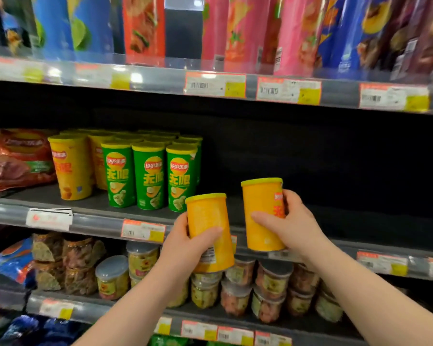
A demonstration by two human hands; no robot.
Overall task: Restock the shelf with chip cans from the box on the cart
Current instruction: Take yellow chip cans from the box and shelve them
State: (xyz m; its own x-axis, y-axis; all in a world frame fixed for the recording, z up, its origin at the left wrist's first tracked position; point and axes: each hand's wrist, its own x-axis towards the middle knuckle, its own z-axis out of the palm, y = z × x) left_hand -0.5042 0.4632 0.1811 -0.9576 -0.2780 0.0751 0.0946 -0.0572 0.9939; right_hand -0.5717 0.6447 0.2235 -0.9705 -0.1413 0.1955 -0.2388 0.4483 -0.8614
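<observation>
My left hand (188, 248) grips a yellow chip can (208, 221) held upright in front of the middle shelf's front edge (98, 222). My right hand (293, 226) grips a second yellow chip can (260, 211), a little higher and to the right, also upright. On the middle shelf stand three green chip cans (149, 176) in the front row with more behind, and yellow chip cans (71, 168) to their left. The shelf to the right of the green cans is dark and bare. The box and cart are out of view.
Red snack bags (18, 158) lie at the far left of the middle shelf. Tall chip tubes (240, 31) fill the shelf above. The shelf below holds stacked clear tubs (235, 288) of snacks. Price tags (143, 231) line each shelf edge.
</observation>
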